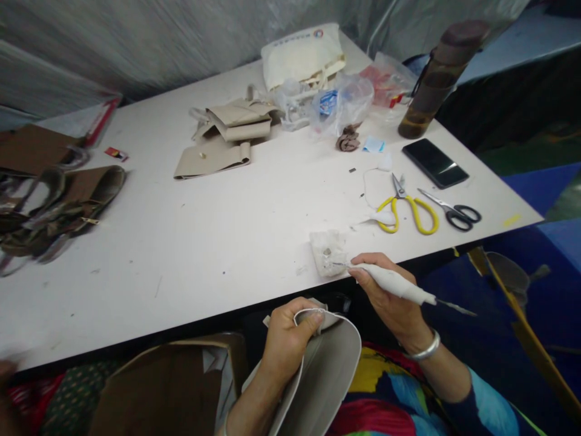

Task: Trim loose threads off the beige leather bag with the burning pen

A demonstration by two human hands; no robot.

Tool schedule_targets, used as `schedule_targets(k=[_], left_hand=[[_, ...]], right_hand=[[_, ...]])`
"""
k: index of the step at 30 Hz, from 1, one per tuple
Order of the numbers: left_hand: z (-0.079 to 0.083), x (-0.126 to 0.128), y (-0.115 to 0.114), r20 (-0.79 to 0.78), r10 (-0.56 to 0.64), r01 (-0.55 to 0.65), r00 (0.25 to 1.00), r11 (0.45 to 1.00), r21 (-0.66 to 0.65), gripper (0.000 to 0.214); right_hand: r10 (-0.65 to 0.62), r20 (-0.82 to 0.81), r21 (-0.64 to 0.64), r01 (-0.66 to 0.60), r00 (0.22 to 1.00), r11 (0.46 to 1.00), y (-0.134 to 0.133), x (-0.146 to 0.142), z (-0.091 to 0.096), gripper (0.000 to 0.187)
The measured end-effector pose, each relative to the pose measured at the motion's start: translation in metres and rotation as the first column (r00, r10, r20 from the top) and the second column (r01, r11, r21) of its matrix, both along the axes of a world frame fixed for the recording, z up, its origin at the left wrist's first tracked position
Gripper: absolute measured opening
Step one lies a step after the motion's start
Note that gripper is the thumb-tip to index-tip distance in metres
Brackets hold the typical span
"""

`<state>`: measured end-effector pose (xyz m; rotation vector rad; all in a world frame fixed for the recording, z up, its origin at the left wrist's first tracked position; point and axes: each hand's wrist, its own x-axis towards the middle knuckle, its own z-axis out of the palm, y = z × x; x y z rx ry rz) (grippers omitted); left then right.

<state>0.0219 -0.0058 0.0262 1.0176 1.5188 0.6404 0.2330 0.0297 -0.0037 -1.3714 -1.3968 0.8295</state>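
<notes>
My left hand (pixel 288 339) is closed on the curved edge of a beige leather piece (pixel 324 375) held over my lap, below the table's front edge. My right hand (pixel 390 297) grips a white-wrapped pointed tool (pixel 399 286). Its tip rests on a small white stained pad (pixel 327 251) lying at the table's front edge. A silver bangle circles my right wrist.
On the white table (pixel 218 230): yellow scissors (pixel 408 209), black scissors (pixel 451 212), a phone (pixel 434 162), a brown bottle (pixel 438 79), plastic bags (pixel 336 103), folded beige pieces (pixel 227 136) and brown bags (pixel 49 200) at left. A brown piece (pixel 167 387) lies on my lap.
</notes>
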Motion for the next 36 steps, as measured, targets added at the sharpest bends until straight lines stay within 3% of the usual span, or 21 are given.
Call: schedule_targets(k=[7,11,19,22,24,29,36], left_hand=[[0.003,0.008,0.007,-0.002,-0.037,0.037,0.999,0.997,-0.060,0.014],[0.000,0.007,0.006,-0.035,-0.036,0.034,0.999,0.998,-0.061,0.010],[0.001,0.008,0.006,-0.077,-0.049,0.044,0.996,0.997,-0.065,0.008],[0.001,0.009,0.006,-0.080,-0.053,0.047,0.995,0.996,-0.074,0.009],[0.001,0.009,0.006,-0.086,-0.064,0.057,0.994,0.995,-0.077,0.009],[0.001,0.011,0.005,-0.073,-0.095,0.089,0.993,0.993,-0.076,0.008],[0.002,0.013,0.005,-0.069,-0.117,0.111,0.991,0.991,-0.079,0.009]], right_hand=[[0.088,0.079,0.058,-0.093,0.993,0.994,0.004,0.000,-0.001,0.018],[0.076,0.099,0.064,-0.083,0.992,0.994,0.007,-0.001,0.002,0.020],[0.099,0.292,0.234,-0.172,0.951,0.957,0.011,0.000,0.004,0.013],[0.068,0.220,0.225,-0.118,0.973,0.967,0.006,0.002,0.008,0.012],[0.091,0.101,0.140,-0.105,0.991,0.985,0.001,0.003,0.011,0.015],[0.249,-0.307,-0.118,-0.296,0.919,0.948,-0.010,0.000,0.010,0.019],[0.234,-0.389,-0.184,-0.324,0.891,0.928,-0.016,-0.003,-0.005,0.016]])
